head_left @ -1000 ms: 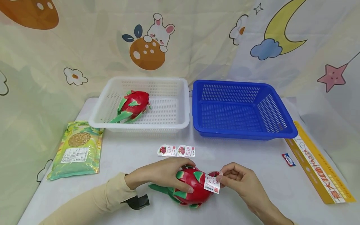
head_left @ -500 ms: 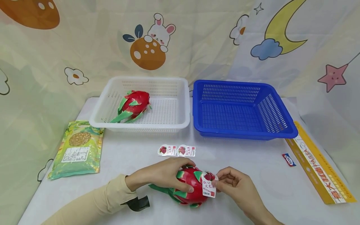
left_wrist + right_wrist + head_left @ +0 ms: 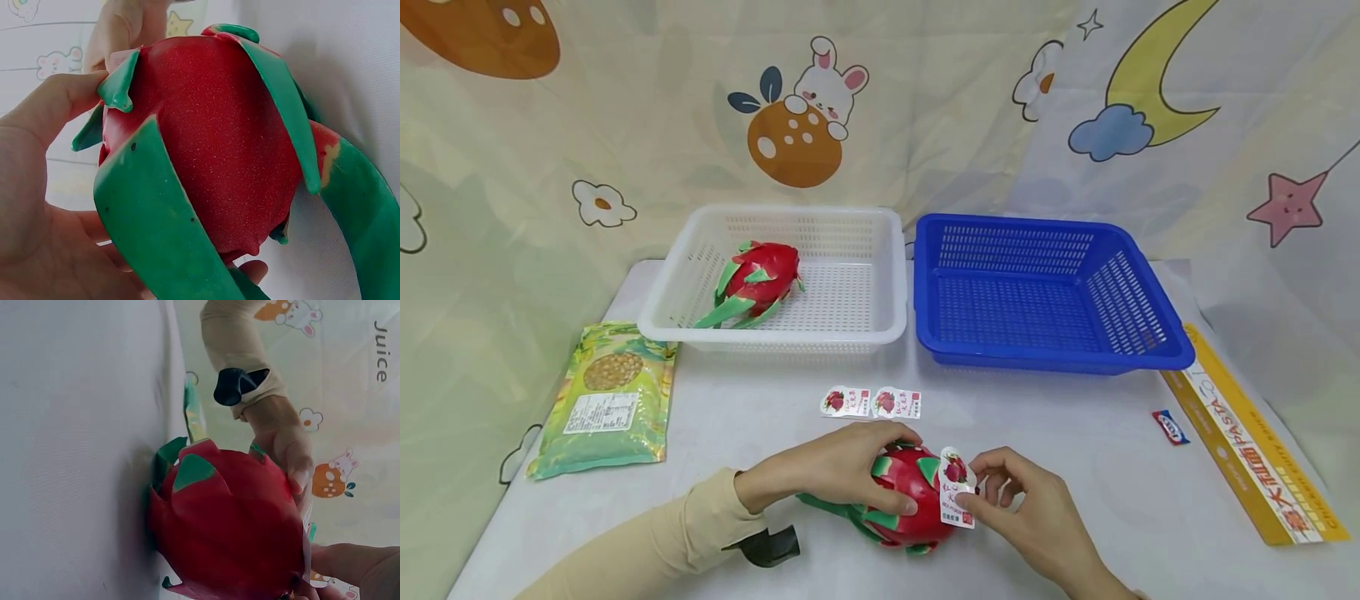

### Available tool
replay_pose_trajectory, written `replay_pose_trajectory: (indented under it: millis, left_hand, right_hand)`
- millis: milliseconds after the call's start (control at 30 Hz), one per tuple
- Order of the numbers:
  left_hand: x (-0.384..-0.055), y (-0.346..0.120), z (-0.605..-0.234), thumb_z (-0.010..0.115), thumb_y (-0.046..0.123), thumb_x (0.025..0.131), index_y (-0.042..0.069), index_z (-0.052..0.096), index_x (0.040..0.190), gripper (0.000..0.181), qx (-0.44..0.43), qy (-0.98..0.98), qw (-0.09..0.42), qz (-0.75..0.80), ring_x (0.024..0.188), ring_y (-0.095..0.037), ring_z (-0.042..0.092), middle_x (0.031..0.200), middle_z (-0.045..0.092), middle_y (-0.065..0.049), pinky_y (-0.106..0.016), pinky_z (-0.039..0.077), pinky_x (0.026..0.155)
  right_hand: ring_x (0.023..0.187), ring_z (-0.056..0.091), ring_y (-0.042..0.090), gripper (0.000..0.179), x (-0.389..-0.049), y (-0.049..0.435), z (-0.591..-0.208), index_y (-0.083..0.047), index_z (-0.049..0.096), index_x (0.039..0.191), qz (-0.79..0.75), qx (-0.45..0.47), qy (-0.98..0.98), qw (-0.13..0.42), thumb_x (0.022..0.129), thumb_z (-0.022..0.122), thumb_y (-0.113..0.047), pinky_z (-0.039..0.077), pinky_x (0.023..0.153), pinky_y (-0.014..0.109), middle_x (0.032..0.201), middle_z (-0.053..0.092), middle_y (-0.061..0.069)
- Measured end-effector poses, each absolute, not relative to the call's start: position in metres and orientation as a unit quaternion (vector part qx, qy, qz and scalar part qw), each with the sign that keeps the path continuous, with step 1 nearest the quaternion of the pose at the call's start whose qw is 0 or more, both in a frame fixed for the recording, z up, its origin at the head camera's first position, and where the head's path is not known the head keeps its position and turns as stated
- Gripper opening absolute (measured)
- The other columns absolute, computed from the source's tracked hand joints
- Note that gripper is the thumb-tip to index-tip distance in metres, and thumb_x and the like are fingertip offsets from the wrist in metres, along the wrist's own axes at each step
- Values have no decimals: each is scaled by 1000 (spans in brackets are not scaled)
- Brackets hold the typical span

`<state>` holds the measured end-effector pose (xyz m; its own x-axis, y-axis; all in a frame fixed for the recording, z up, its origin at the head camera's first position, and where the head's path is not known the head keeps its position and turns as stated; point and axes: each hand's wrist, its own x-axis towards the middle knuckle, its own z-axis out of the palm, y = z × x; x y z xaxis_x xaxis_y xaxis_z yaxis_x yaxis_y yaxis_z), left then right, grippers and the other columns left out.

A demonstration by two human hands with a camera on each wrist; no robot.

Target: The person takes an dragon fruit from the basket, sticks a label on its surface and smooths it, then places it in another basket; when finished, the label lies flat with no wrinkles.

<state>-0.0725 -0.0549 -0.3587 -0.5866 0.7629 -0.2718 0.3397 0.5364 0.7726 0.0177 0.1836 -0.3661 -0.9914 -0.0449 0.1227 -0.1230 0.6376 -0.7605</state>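
Cartoon-printed curtains with a rabbit, a moon and a star hang behind a white-covered table (image 3: 1075,450). At the far left of it lies a green snack packet (image 3: 606,400), flat on the cloth. Behind and to its right stands a white perforated basket (image 3: 880,325) with a dragon fruit (image 3: 752,282) in its left half. In front of that basket, two small fruit stickers (image 3: 870,402) lie side by side on the cloth. At the near edge the left hand (image 3: 838,471) curls its fingers over the top of a second dragon fruit (image 3: 904,498), which rests on the table. The right hand (image 3: 1022,508) pinches a label sticker (image 3: 957,492) between thumb and fingertips and holds it against the fruit's right side. Farther back stands a blue basket (image 3: 1150,354), just beside the white one. A small blue-and-red tag (image 3: 1170,426) and a long yellow pasta box (image 3: 1247,442) lie at the right.
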Motion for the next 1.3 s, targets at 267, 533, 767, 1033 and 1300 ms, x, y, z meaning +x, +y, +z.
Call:
replay_pose_trajectory:
  millis: [267, 533, 767, 1033, 1300]
  left_hand:
    - [-71, -55, -362, 75, 43, 77, 19, 51, 130, 64, 336, 816, 307, 357, 106, -4, 52, 120, 58, 7, -15, 51, 75]
    - [-69, -55, -363, 75, 45, 76, 19, 51, 130, 64, 333, 823, 297, 351, 107, -4, 52, 121, 58, 7, -16, 51, 75]
    - [-67, -55, -361, 74, 45, 75, 17, 51, 131, 66, 333, 829, 286, 348, 106, -4, 52, 121, 58, 6, -16, 51, 75]
    - [-59, -49, -359, 70, 59, 78, 15, 52, 133, 73, 312, 849, 260, 337, 106, -6, 54, 123, 58, 6, -20, 52, 80]
    - [-43, -32, -362, 66, 70, 75, 13, 51, 135, 84, 311, 897, 190, 251, 113, -11, 54, 129, 57, 3, -29, 54, 81]
  right_hand:
    - [79, 55, 3, 41, 15, 187, -373, -22, 61, 105, 435, 57, -898, 39, 72, 85, -28, 49, 65, 22, 97, 61, -12]
    - [98, 60, 9, 62, 8, 190, -375, -16, 51, 133, 491, -11, -863, -120, 80, 78, -35, 53, 75, 21, 118, 64, -1]
    - [98, 57, 11, 60, 10, 188, -379, -14, 54, 129, 471, 57, -865, -164, 80, 77, -40, 54, 80, 24, 116, 61, 1]
    - [93, 56, 4, 58, 14, 186, -383, -13, 55, 126, 473, 88, -867, -129, 79, 78, -39, 55, 79, 24, 111, 62, -2]
    - [92, 57, 3, 56, 13, 189, -388, -16, 56, 124, 482, 108, -863, -110, 78, 78, -40, 55, 78, 24, 111, 62, -4]
